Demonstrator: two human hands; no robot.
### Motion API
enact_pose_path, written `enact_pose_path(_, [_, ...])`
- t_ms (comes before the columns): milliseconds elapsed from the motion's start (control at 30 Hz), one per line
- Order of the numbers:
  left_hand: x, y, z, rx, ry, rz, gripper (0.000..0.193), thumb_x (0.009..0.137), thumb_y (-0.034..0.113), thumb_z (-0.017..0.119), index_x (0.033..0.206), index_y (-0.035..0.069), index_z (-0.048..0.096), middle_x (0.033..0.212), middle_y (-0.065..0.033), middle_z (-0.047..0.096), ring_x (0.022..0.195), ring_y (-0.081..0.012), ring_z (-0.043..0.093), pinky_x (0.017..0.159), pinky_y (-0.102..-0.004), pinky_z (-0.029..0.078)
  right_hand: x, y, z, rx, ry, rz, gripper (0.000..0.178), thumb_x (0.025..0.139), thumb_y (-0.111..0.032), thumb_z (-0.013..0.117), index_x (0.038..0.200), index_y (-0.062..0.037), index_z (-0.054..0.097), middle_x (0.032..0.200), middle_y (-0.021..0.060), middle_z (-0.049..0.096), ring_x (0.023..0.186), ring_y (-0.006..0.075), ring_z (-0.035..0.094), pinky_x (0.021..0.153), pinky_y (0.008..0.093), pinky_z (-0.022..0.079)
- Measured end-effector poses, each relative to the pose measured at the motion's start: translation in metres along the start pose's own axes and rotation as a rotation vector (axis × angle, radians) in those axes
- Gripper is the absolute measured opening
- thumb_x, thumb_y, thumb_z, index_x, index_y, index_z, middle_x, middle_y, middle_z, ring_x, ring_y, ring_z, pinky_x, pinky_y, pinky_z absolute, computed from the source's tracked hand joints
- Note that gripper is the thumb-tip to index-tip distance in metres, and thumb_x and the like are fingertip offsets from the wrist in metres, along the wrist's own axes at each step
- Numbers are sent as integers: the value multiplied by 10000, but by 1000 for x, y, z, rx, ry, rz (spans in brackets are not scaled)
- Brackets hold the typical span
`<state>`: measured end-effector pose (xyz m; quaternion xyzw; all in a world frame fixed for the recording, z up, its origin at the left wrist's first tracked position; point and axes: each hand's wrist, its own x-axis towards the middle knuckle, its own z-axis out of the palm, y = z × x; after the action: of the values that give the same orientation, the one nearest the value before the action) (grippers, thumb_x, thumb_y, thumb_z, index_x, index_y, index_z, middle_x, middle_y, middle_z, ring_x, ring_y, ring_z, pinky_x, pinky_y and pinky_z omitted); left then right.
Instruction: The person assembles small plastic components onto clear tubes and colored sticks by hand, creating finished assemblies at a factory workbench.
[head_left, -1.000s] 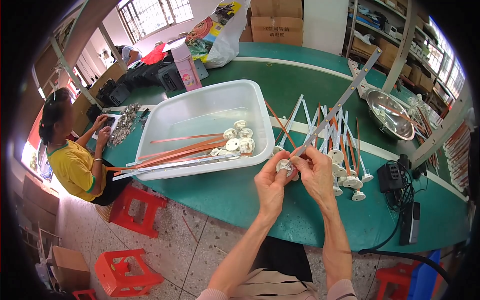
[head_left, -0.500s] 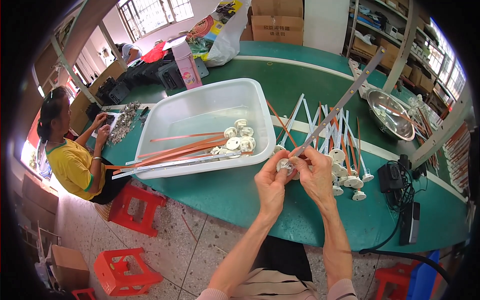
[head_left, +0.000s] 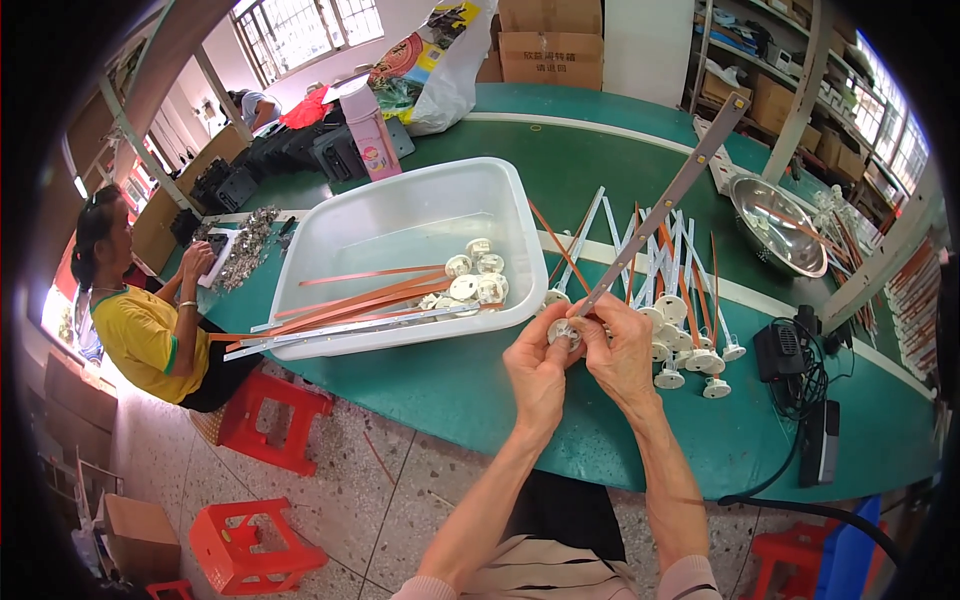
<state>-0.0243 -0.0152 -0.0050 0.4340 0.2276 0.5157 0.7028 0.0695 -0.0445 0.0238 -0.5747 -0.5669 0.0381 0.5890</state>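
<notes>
My left hand [head_left: 535, 372] is closed around a small white round cap [head_left: 563, 334], gripped between thumb and fingers. Rising from it to the upper right is a long narrow grey LED strip [head_left: 665, 205] with small yellow chips. The fingers of my right hand [head_left: 622, 362] pinch the strip's lower end where it meets the cap; the joint itself is partly covered by fingertips. Just beyond my right hand lies a bunch of strips with white round caps [head_left: 702, 360]. At my left, a white plastic tub [head_left: 400, 215] holds several more, their copper-coloured strips [head_left: 370, 298] jutting over its rim.
A black power adapter [head_left: 782, 355] with coiled cable sits on the green table [head_left: 440, 390] at right, near a metal bowl [head_left: 765, 225]. Behind the tub stand a pink bottle [head_left: 368, 130] and a plastic bag. A co-worker in a yellow shirt [head_left: 140, 330] sits at left, near red stools [head_left: 250, 545].
The LED strip in my hands has tilted slightly and its upper end has come down a little to the left. Both hands have shifted slightly left, keeping their grip.
</notes>
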Motion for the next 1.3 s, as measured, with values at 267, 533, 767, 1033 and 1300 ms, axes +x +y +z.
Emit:
enact_pose_path(267, [-1,4,0,23,53,15,345,868,-117,429,1203,-72,498,1162,-133,541,1017,-205,577,840,-327,553,-1,-1,0,-23,-33,28,40,772,-3,610,805,18,621,722,71,642,631,145,619,573,263,485])
enact_pose_path(533, [-2,3,1,5,111,56,405,802,-128,447,1203,-97,493,1136,-174,581,936,-194,614,744,-291,559,0,0,2,20,-63,54,32,775,-6,599,795,13,616,725,81,648,639,162,624,582,271,484])
enact_pose_path(767, [-4,6,1,-8,132,49,425,781,-141,460,1200,-85,503,1113,-176,595,935,-182,612,725,-277,560,-2,3,5,-1,-60,19,26,766,11,591,791,17,594,734,88,641,641,172,622,593,280,486])
enact_pose_path(1033, [-2,5,1,-10,130,75,435,772,-146,475,1200,-77,510,1092,-168,605,921,-174,613,717,-270,555,-1,2,8,65,-53,34,51,741,17,573,780,-16,569,719,105,567,643,258,559,558,339,435])
enact_pose_path(1300, [0,4,2,16,36,69,401,856,-101,469,1255,-72,454,1165,-176,553,975,-216,603,804,-318,559,0,-6,-3,-44,-38,13,24,749,-5,573,767,-14,563,702,91,563,662,249,554,565,342,426])
